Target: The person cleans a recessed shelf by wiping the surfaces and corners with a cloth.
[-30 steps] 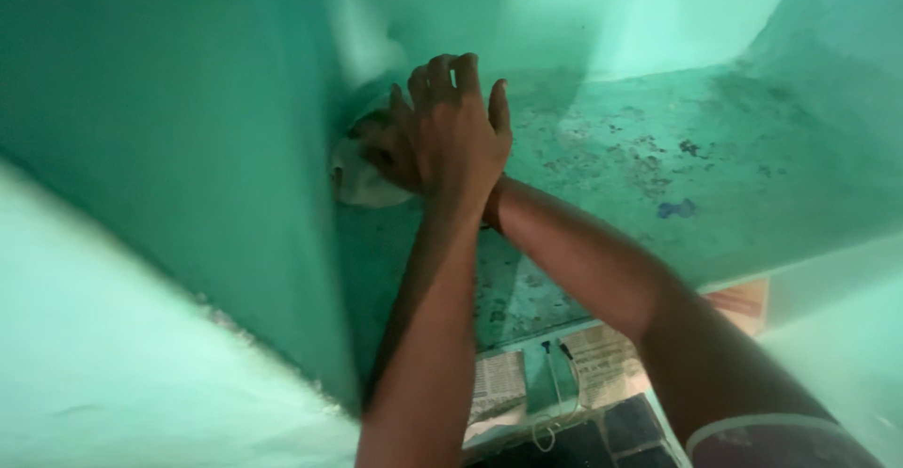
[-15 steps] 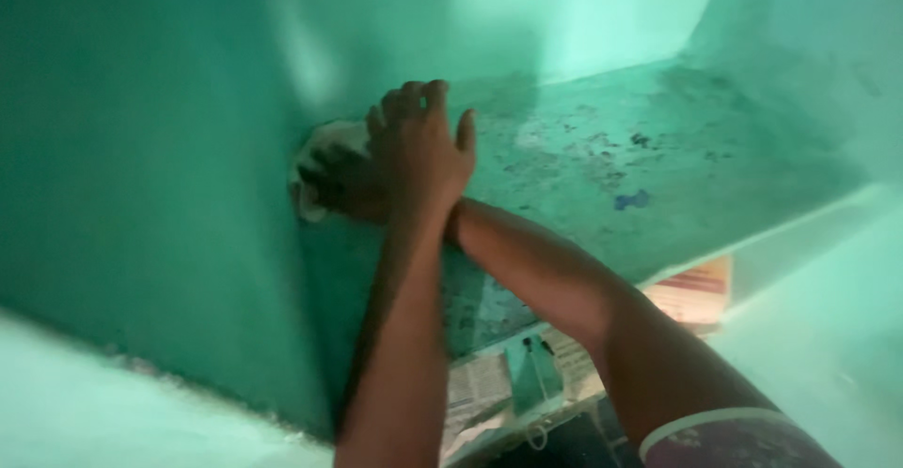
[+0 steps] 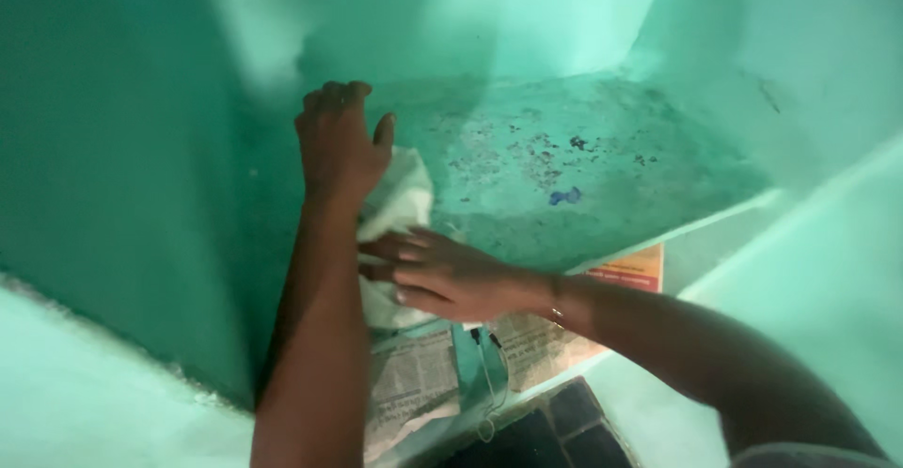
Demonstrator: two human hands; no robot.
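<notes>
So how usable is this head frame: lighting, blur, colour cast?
Head view: dim, with a heavy green cast; brightest on the back wall, the left wall in shadow. The left hand and right hand on the white cloth look soft, and the stained shelf is only fairly clear.

Left hand (image 3: pixel 340 141) raised, palm down, fingers curled at the tips, thumb out, forearm running straight up the frame. Right hand (image 3: pixel 442 275) lower, flat, fingers extended leftward, forearm coming in from lower right.
</notes>
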